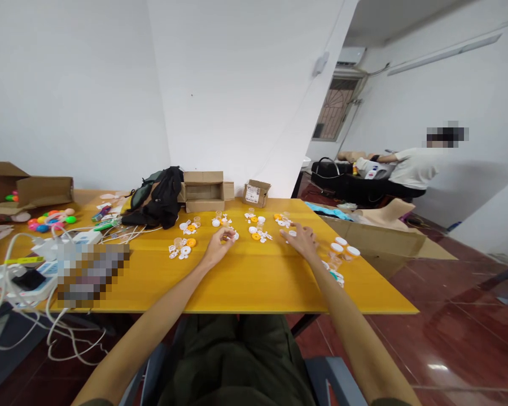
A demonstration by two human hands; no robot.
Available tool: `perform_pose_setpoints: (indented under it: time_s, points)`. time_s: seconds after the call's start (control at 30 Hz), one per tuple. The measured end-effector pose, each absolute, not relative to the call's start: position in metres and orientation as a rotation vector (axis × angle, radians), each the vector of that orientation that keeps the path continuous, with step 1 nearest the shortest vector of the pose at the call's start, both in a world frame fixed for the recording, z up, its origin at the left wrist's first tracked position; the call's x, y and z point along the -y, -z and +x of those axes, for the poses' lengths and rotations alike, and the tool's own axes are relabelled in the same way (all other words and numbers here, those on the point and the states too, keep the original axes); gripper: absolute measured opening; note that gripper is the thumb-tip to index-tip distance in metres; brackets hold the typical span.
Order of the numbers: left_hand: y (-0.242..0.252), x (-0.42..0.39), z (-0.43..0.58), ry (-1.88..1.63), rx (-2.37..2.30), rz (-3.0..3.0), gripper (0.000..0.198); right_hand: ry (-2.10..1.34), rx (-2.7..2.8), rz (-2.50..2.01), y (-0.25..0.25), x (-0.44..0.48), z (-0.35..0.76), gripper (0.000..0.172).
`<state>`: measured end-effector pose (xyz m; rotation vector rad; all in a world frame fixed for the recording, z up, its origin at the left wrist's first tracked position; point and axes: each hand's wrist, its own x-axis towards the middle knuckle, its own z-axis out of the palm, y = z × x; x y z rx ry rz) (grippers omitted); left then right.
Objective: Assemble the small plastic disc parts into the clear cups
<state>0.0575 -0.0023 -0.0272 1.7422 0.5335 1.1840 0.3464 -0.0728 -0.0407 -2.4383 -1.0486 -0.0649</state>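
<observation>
My left hand is over the middle of the table, thumb and fingers closed together at a small white round piece. To the right, my right hand has its thumb and fingers spread about a small clear cup; no firm grip on it shows. Between the hands and beyond them lie small groups of parts: an orange ring-like disc, a white cap, clear cups and white pieces with holes. A similar group with an orange disc and a clear cup sits left of my left hand.
White-lidded jars stand near the table's right edge. At the back are a cardboard box, a smaller box and a black bag. Cables and power strips crowd the left. Another person sits far right.
</observation>
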Motion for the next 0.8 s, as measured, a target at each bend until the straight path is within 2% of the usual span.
perform_pose_setpoints:
  time_s: [0.4, 0.8]
  points:
    - [0.026, 0.002, 0.057, -1.210, -0.559, 1.699, 0.010, -0.009, 0.950, -2.450, 0.015, 0.078, 0.309, 0.032]
    - [0.028, -0.001, 0.055, -1.228, -0.643, 1.677, 0.008, 0.072, 1.252, -2.228, 0.045, 0.100, 0.295, 0.031]
